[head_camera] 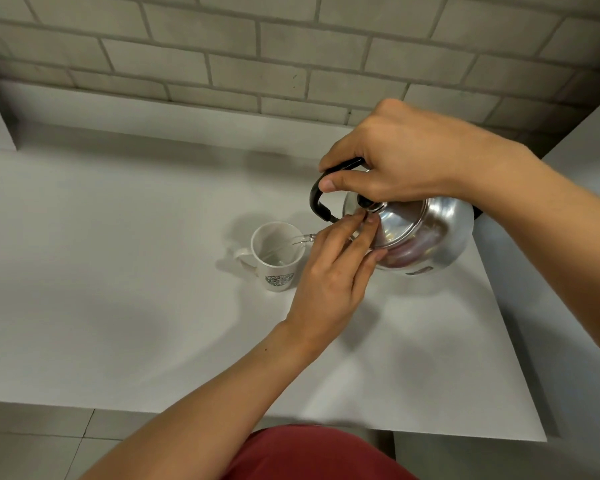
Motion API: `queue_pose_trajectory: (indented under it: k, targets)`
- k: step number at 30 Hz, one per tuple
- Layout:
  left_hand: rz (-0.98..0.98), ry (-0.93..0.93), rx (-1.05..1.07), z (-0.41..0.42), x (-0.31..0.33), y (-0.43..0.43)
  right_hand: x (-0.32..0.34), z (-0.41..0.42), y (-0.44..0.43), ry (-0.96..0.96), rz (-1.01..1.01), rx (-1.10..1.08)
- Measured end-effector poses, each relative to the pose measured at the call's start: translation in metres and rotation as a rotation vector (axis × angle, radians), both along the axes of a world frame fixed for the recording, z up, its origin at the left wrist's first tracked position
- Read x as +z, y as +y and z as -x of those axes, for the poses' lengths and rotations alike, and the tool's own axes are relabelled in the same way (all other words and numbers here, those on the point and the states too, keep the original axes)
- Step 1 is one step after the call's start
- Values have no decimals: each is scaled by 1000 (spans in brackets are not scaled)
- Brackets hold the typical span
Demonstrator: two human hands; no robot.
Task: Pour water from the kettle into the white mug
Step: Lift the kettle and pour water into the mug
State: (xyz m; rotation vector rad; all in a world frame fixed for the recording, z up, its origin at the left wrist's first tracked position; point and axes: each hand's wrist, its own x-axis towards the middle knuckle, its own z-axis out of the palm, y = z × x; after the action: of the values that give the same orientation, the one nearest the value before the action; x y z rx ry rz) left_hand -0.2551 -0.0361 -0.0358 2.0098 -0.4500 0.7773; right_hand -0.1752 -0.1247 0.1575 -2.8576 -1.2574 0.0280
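Head camera footage showed the pour already under way. The stainless steel kettle [426, 230] was held tilted above the white table [118, 306], near its right edge, with the spout directed over the rim of the white mug [274, 258]. A thin clear stream of water [284, 245] was seen running into the mug, which stood just left of the kettle, about midway between the front and back edges. Little water was visible inside, so most of the filling was judged to remain, followed by righting the kettle and setting it down. The right hand [406, 157] was wrapped closed around the black handle [317, 199]. The left hand [329, 271] was kept with fingers extended, the fingertips [359, 220] pressed against the lid beside its black knob [364, 201]. A round green emblem [279, 279] was printed on the mug; its lettering could not be read.
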Motion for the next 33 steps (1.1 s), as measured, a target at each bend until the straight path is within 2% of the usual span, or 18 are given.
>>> queue_pose_trajectory:
  k: [33]
  targets:
    - [31, 22, 18, 0, -2, -4, 5, -1, 13, 2, 81, 0]
